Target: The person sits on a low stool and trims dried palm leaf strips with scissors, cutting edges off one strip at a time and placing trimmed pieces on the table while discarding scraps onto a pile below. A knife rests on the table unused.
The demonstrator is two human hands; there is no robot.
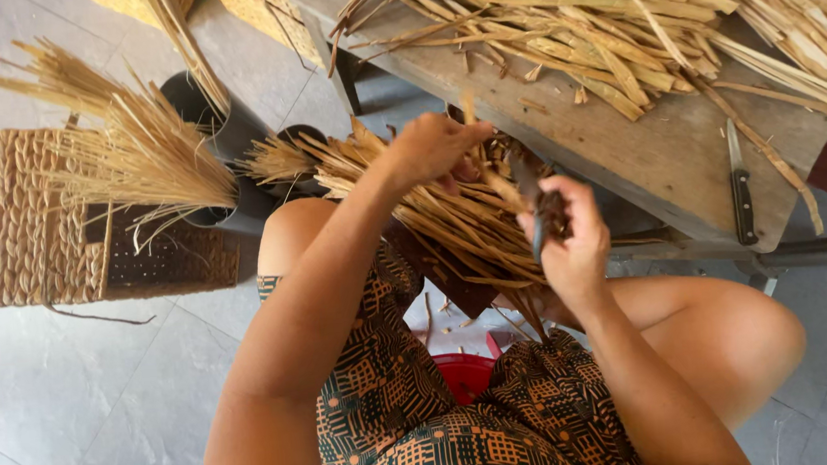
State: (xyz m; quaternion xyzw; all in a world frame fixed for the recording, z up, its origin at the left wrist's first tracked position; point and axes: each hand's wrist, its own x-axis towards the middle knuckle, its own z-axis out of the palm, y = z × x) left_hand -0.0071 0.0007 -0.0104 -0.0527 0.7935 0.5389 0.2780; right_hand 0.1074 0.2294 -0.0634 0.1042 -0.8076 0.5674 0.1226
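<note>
At frame centre the left hand [431,147] grips a bundle of dried reed strips [452,222], while the right hand [571,235] closes around a dark-handled blade [533,215] against them. Upper right, a wooden bench [663,159] carries loose strips and a knife [740,187]; a woven basket [39,227] sits at left.

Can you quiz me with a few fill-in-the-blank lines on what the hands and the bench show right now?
1. Both hands, left hand and right hand, work a bundle of dried ____ strips.
2. A knife lies on the wooden ____.
3. The woven basket sits on the tiled ____.
4. Under the person's lap shows a ____ stool.

Missing words: reed; bench; floor; red
</note>
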